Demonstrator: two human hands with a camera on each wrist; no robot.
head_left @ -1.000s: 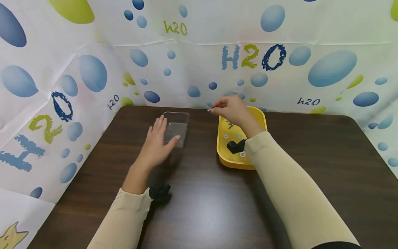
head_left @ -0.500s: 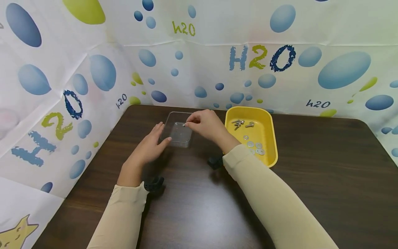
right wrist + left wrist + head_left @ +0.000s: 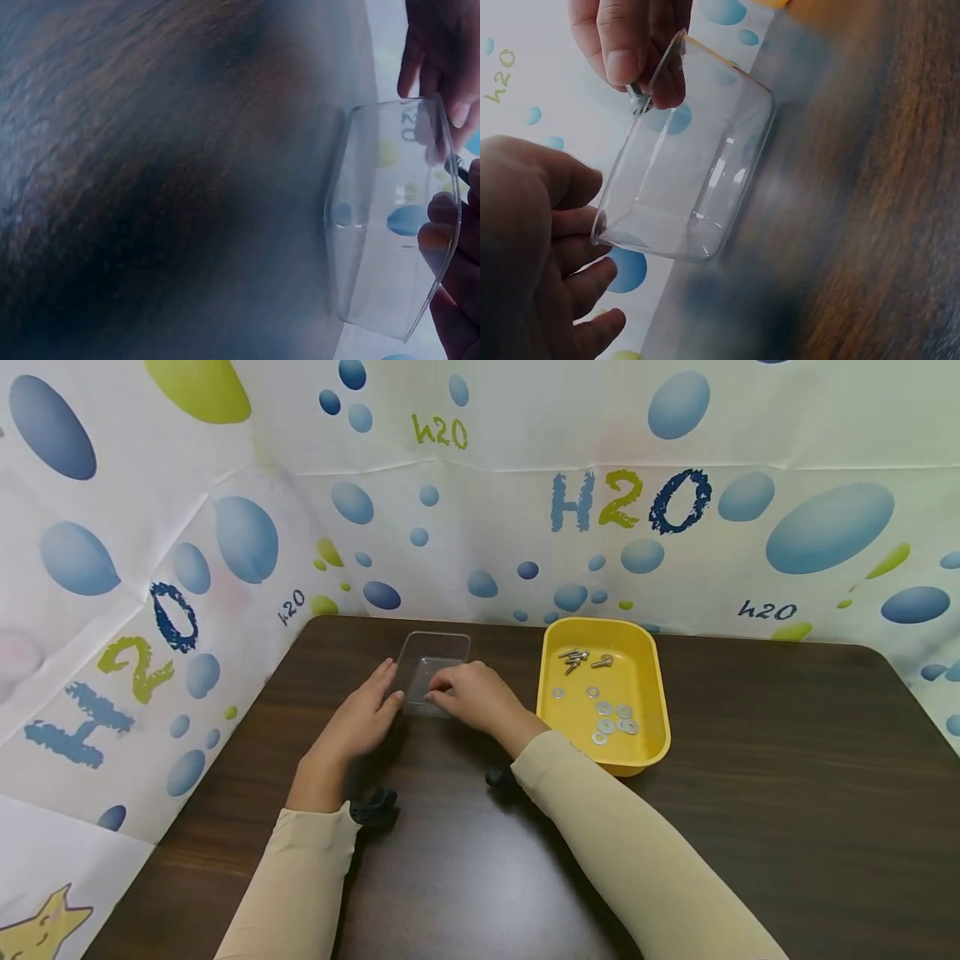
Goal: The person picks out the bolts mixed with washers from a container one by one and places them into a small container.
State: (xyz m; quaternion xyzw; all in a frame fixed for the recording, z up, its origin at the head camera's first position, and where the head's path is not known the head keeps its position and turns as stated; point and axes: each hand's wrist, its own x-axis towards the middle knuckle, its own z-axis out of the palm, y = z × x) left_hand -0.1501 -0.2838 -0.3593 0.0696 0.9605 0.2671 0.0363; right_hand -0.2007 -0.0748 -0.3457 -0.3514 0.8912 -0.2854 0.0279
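A small clear plastic box point(image 3: 438, 646) stands on the table, its open top facing up. At its left side my left hand point(image 3: 354, 714) has its fingers extended, the fingertips at or touching the rim. My right hand point(image 3: 480, 695) is over the box's near right part and pinches a small metal screw point(image 3: 637, 99) between thumb and fingers. In the left wrist view the screw is at the box's rim, and in the right wrist view its silver end point(image 3: 457, 168) pokes out of the fingertips. Most of the screw is hidden by the fingers.
A yellow tray point(image 3: 660, 714) stands to the right of the box. Inside it lie several screws point(image 3: 576, 657) at the back and several flat washers point(image 3: 604, 708) nearer the front. A printed white sheet point(image 3: 510, 510) hangs behind the dark wooden table point(image 3: 765, 752).
From over the yellow tray, my right hand has carried the screw left to the clear box, then lower and nearer its front. My left hand stays beside the box.
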